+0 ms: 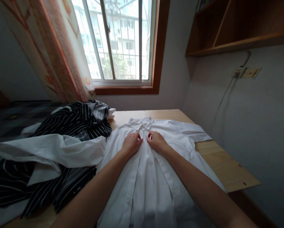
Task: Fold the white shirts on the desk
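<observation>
A white button-up shirt (180,133) lies front side up on the wooden table, its collar at the far end and its front parted down the middle. My left hand (132,141) pinches the left front edge just below the collar. Across the gap, my right hand (157,140) pinches the opposite front edge, thumb and fingertips together. A narrow space separates the two hands. Buttons show along the left placket below my left hand. One white sleeve stretches left over dark clothes; the other reaches toward the table's right edge.
Black-and-white striped clothes (71,122) are heaped at the left, partly over a dark checked surface (4,120). The light wooden table (227,167) ends at the right, near a wall with a socket (240,72) and hanging cord. A window (123,41) and curtain (54,47) are behind.
</observation>
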The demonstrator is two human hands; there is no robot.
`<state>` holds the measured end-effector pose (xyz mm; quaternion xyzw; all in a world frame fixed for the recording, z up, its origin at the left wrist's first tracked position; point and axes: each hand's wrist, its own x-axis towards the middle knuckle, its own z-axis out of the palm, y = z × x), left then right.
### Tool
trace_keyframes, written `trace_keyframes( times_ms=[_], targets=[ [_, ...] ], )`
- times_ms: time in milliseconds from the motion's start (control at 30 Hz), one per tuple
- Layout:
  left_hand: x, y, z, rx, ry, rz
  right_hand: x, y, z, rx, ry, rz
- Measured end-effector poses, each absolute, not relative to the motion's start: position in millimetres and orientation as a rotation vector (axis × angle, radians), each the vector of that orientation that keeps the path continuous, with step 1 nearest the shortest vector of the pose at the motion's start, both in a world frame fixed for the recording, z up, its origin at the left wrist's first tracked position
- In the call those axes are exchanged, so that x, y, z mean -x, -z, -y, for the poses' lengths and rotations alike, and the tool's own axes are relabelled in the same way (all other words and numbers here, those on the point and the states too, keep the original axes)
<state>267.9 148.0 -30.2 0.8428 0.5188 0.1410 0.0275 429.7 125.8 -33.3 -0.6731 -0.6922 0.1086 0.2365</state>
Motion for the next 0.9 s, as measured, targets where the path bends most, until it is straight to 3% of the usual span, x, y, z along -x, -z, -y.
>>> trace_keyframes(
  times_ms=[433, 567, 700, 900],
  targets=[
    [-274.9, 29.2, -139.9, -2.844, -0.329, -1.623, -447.4, 17.1, -132.6, 1.478, -0.542, 1.585],
    [-274.5, 30.4, -140.9, -2.808, -0.352, -1.647, -435.2, 35.0, -133.4, 1.464, -0.814, 1.411],
    [-274.5, 25.3, -143.5, -2.704, -0.465, -1.644, -430.0, 54.5, -130.2, 1.388, -1.089, 1.188],
    [-273.8, 11.7, -159.9, -2.246, -0.781, -1.472, -430.8, 53.2, -128.4, 1.39, -1.033, 1.236]
  ],
)
